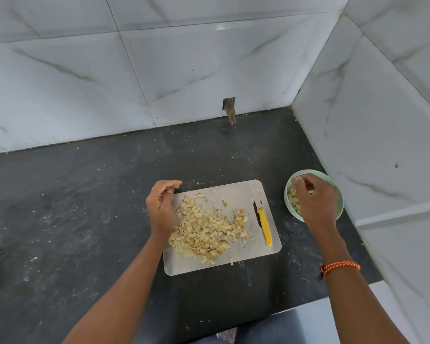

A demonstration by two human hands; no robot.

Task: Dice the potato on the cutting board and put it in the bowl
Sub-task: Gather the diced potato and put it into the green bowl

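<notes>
- Head view: the potato [209,228] is already lying diced in a loose heap on the left and middle of the cutting board [236,194], so the step in hand looks like carrying the cubes over by the handful.
- The right hand [317,201] is hovering over the pale green bowl [339,207] with its fingers curled downward into it; a few cubes are showing in the bowl under the fingertips. Whether it is pinching cubes or has let them go, I cannot tell.
- The left hand [160,207] is resting at the board's left edge, fingers loosely curled and holding nothing that shows, its side touching the heap.
- The knife [262,217] is lying on the right side of the board, yellow handle toward the person, between the heap and the bowl.
- To do this well: the right hand should be opening fully low inside the bowl, so that cubes are not bouncing onto the dark counter [85,219].
- The left hand could be herding the heap rightward, making each scoop fuller.
- Each pass is crossing the knife, so lifting clear of the blade looks wise, or moving the knife aside first.
- Stray cubes near the board's far and near edges are needing a last sweep.
</notes>
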